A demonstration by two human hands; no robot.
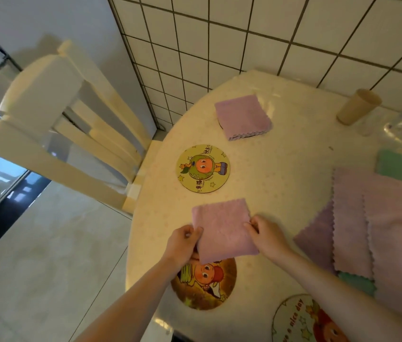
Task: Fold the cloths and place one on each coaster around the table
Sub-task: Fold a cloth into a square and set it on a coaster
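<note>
The left hand pinches the left edge of a folded lilac cloth, with the thumb on top and the other fingers curled under it. The right hand pinches the right edge of the same cloth in the same way. Between the two hands the cloth is a flat folded square, and its near part covers the top of a round brown coaster with a cartoon figure on it. I cannot tell if the cloth already touches this coaster or is held just above it.

Beyond the folded lilac cloth, a yellow coaster with a green cartoon figure lies bare on the round table. Farther beyond it, a second folded cloth of purple colour lies on a dark coaster of which only a thin edge shows. To the right of the held cloth there is a pile of unfolded cloths, pink, purple and green, overlapping each other. On the near right side of it, a white coaster with printed words is partly cut by the picture edge. Far to the right of it a beige cup stands near the tiled wall. To the left of it, a cream wooden chair stands against the table.
</note>
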